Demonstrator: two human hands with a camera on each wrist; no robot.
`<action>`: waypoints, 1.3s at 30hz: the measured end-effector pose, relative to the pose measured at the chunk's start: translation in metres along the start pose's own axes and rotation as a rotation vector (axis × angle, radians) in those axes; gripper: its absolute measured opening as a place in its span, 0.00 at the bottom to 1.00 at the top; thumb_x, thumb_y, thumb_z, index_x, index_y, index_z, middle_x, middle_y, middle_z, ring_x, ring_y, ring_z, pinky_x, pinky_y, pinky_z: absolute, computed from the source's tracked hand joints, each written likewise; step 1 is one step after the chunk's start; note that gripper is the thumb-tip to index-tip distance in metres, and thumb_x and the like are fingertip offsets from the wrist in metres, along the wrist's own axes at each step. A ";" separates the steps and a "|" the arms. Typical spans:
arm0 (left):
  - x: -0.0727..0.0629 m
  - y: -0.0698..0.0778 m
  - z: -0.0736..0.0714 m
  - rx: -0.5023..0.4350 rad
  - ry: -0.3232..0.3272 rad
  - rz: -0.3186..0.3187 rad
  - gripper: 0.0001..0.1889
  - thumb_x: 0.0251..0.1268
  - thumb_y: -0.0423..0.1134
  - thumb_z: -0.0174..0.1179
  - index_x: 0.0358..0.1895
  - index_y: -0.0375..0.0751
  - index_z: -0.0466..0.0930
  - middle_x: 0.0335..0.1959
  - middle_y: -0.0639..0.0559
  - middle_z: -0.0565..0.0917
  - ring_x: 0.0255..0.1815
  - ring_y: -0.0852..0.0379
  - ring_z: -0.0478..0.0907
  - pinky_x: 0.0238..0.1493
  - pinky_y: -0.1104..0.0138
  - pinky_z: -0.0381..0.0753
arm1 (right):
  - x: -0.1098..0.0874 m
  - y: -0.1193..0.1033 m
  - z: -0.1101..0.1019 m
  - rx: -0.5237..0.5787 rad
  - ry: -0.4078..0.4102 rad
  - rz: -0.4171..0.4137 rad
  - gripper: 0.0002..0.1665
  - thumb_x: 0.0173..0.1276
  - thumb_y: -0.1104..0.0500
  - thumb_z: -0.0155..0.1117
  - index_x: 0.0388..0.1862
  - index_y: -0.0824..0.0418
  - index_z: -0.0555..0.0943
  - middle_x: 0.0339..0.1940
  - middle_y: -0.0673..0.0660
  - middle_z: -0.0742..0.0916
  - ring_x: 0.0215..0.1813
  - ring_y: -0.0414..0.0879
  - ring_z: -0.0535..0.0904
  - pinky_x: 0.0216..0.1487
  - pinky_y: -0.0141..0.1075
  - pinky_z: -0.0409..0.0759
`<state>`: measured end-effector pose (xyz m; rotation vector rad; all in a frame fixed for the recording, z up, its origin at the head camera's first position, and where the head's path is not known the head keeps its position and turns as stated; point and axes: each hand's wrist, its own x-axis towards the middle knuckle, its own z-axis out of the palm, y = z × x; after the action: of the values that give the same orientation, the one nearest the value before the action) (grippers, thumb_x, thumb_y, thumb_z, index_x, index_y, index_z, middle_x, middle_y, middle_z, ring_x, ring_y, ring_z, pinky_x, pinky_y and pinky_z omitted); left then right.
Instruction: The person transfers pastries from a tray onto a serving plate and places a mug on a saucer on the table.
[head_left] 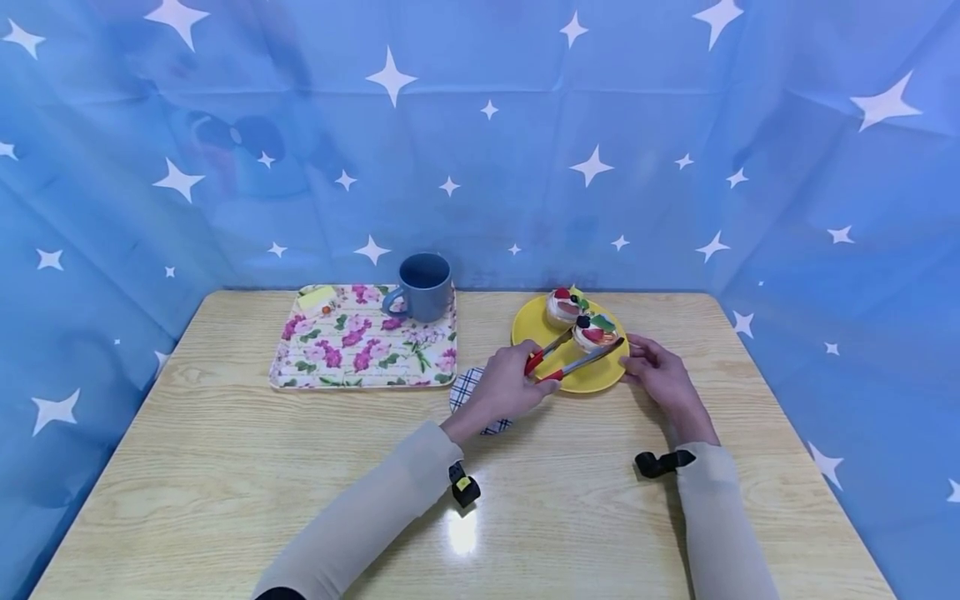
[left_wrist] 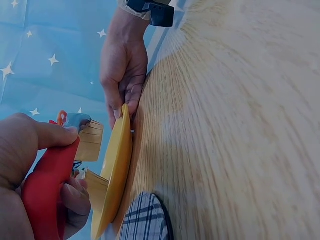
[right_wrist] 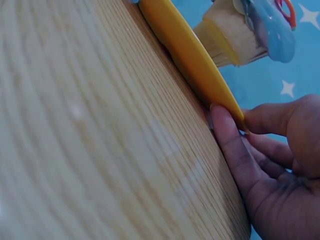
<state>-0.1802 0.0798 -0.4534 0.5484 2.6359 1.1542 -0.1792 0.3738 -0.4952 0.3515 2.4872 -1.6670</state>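
In the head view my left hand [head_left: 508, 385] grips red-handled tongs [head_left: 587, 360], their metal arms spread on either side of the nearer cupcake [head_left: 594, 337]. That cupcake has cream, berries and a green leaf on top. Behind it is a second cupcake [head_left: 561, 310], and both stand on a yellow plate [head_left: 528, 323]. My right hand [head_left: 663, 377] pinches the plate's right rim, thumb and fingers on opposite faces, as the right wrist view shows. The left wrist view has the red handle [left_wrist: 47, 187] inside my left hand's fingers.
A checked coaster [head_left: 462, 392] lies partly under my left hand. To the left is a floral tray [head_left: 390, 382] carrying a blue mug [head_left: 426, 293] and a pale yellow block [head_left: 317, 298]. A blue star-patterned curtain [head_left: 487, 183] borders the wooden table [head_left: 225, 483].
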 end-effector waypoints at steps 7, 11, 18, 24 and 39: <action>0.005 0.002 0.004 0.012 0.007 -0.004 0.29 0.63 0.54 0.72 0.64 0.47 0.76 0.36 0.53 0.80 0.36 0.56 0.74 0.30 0.69 0.71 | -0.001 0.001 0.000 0.008 -0.016 -0.004 0.37 0.81 0.57 0.55 0.84 0.57 0.56 0.69 0.65 0.72 0.49 0.31 0.79 0.52 0.29 0.84; 0.008 0.003 0.005 0.012 0.006 0.005 0.28 0.64 0.53 0.71 0.63 0.46 0.76 0.38 0.52 0.81 0.36 0.56 0.74 0.31 0.69 0.72 | -0.001 0.001 0.000 0.009 -0.016 -0.003 0.37 0.81 0.57 0.55 0.84 0.57 0.56 0.68 0.65 0.72 0.49 0.31 0.80 0.52 0.29 0.84; 0.014 0.006 0.008 0.017 -0.003 -0.004 0.28 0.64 0.52 0.71 0.63 0.46 0.76 0.34 0.54 0.78 0.36 0.56 0.74 0.32 0.68 0.71 | -0.001 0.000 -0.001 0.011 -0.015 -0.013 0.37 0.81 0.57 0.55 0.84 0.58 0.56 0.68 0.66 0.71 0.48 0.30 0.79 0.52 0.29 0.84; 0.019 0.008 0.012 0.011 -0.005 -0.016 0.30 0.64 0.53 0.71 0.65 0.45 0.76 0.36 0.54 0.80 0.36 0.56 0.74 0.33 0.68 0.71 | -0.001 0.000 0.000 0.020 -0.011 -0.013 0.37 0.81 0.57 0.55 0.83 0.59 0.57 0.67 0.65 0.72 0.49 0.31 0.79 0.52 0.29 0.84; 0.026 0.011 0.020 0.037 0.001 -0.013 0.30 0.64 0.53 0.71 0.65 0.44 0.76 0.40 0.54 0.81 0.38 0.57 0.75 0.35 0.69 0.73 | 0.000 0.003 -0.002 0.019 -0.010 -0.025 0.36 0.81 0.58 0.55 0.83 0.61 0.57 0.66 0.64 0.72 0.49 0.30 0.79 0.52 0.29 0.84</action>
<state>-0.1941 0.1107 -0.4603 0.5364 2.6625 1.1034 -0.1783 0.3768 -0.4971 0.3151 2.4802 -1.6982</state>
